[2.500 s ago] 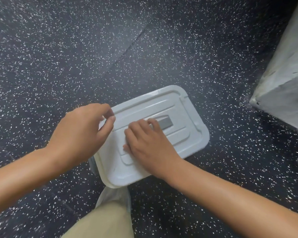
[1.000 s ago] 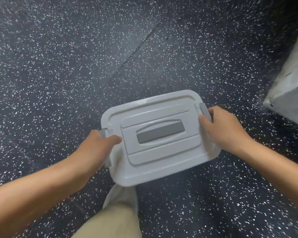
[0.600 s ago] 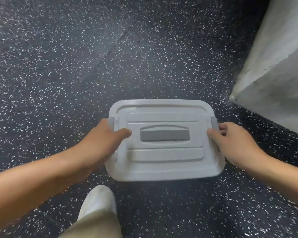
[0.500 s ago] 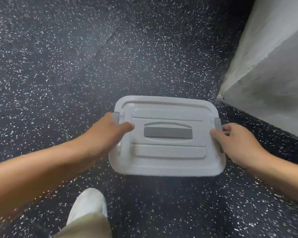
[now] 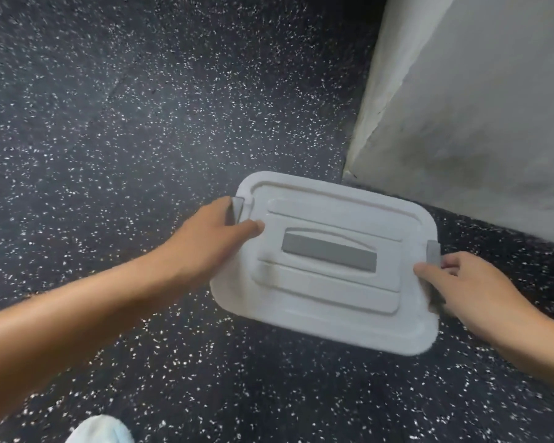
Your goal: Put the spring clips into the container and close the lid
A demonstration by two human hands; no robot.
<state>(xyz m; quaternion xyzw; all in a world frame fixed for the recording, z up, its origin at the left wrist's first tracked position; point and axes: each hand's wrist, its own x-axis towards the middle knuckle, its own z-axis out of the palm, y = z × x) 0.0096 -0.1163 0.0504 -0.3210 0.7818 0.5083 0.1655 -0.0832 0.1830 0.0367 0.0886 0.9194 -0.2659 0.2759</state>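
A white plastic container (image 5: pixel 304 314) with its lid on sits between my hands above the dark speckled floor. The lid has a grey handle (image 5: pixel 329 251) set in its middle and grey latches at both short ends. My left hand (image 5: pixel 210 243) grips the left end, thumb on top of the lid beside the left latch (image 5: pixel 237 208). My right hand (image 5: pixel 470 289) grips the right end just below the right latch (image 5: pixel 432 253). No spring clips are visible; the closed lid hides the inside.
A pale grey concrete wall or block (image 5: pixel 480 116) rises at the right, its base corner close behind the container. Dark speckled floor (image 5: pixel 141 123) spreads to the left and front. The tip of a white shoe (image 5: pixel 101 430) shows at the bottom edge.
My hands went from pressing on the lid to gripping both short ends. The container, held in both hands, has shifted right toward the grey wall and turned slightly.
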